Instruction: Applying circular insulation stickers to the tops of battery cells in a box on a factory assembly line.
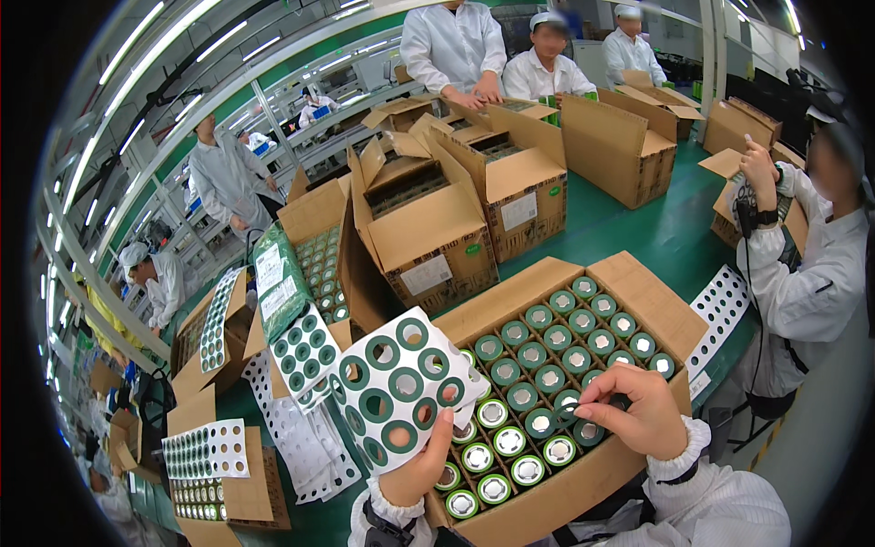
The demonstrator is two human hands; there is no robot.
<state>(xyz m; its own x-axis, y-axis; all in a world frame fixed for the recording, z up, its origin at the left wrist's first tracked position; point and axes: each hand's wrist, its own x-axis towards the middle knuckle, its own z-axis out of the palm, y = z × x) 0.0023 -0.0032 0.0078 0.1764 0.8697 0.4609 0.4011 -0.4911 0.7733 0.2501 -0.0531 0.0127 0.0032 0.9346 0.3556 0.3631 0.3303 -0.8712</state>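
My left hand (417,467) grips a white backing sheet of green ring stickers (390,376) by its lower right edge, thumb on the front, tilted over the left side of a cardboard box (561,492). Cylindrical green battery cells (527,470) stand upright in its divider. Cells in the far rows carry green rings on their tops; several near ones show bare silver ends with bright green rims. My right hand (643,415) is closed in a pinch on a single green ring sticker (565,413), just over a cell in the nearer right part of the box.
More sticker sheets (305,357) and punched white sheets (310,447) lie to the left. Open cartons (424,237) stand beyond on the green table (629,232). Another punched sheet (718,314) lies at right, near a co-worker (816,246). Other people in white work across the table.
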